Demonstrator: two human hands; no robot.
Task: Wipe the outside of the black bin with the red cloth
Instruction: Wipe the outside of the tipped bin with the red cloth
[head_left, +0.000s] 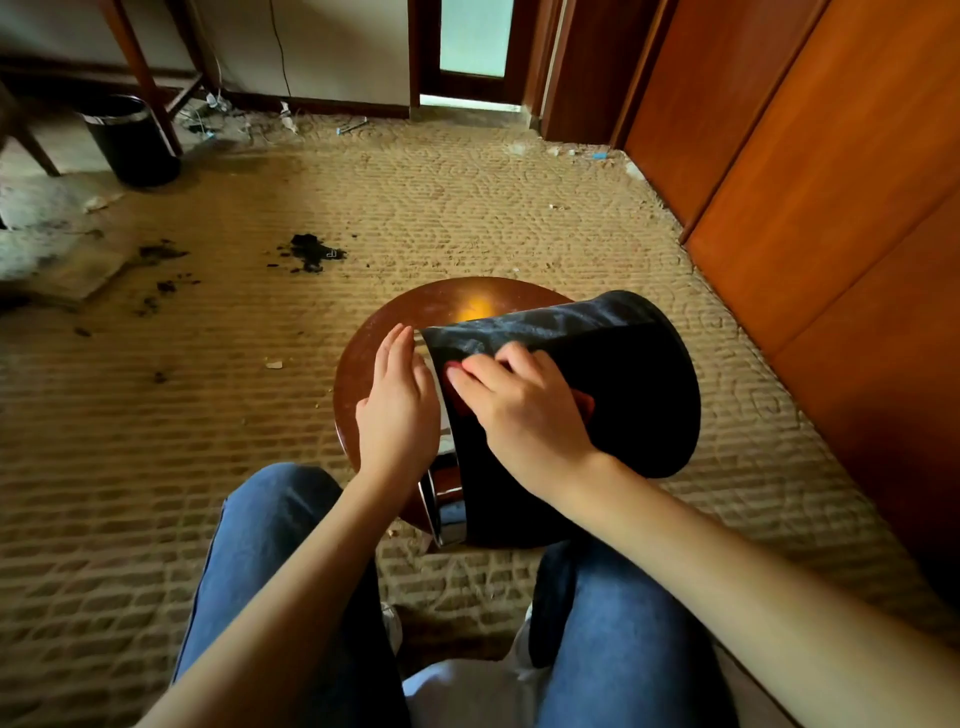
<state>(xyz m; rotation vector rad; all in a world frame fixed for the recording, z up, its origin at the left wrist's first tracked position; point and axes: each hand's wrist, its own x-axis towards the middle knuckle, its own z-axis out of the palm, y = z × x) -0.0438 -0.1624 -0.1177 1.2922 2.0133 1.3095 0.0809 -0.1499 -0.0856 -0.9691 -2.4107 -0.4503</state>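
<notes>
Knees in jeans (270, 545) nearest, just below black bin (639, 374). Bin lies on side on round wooden table (457, 306), shiny rim (447, 512) facing left.

Left hand (397, 410) flat against rim end, fingers straight, holding nothing, bracing. Right hand (524, 410) on bin's upper side, fingers bent over red cloth (456, 370), pressing it down; cloth mostly hidden.

Likely best: keep brace firm so bin cannot roll, wipe rim to base, turn bin for dusty grey patch behind.

Beyond bin, carpet (208, 415) with dark debris (311, 252); second bin (132, 140) far left.
</notes>
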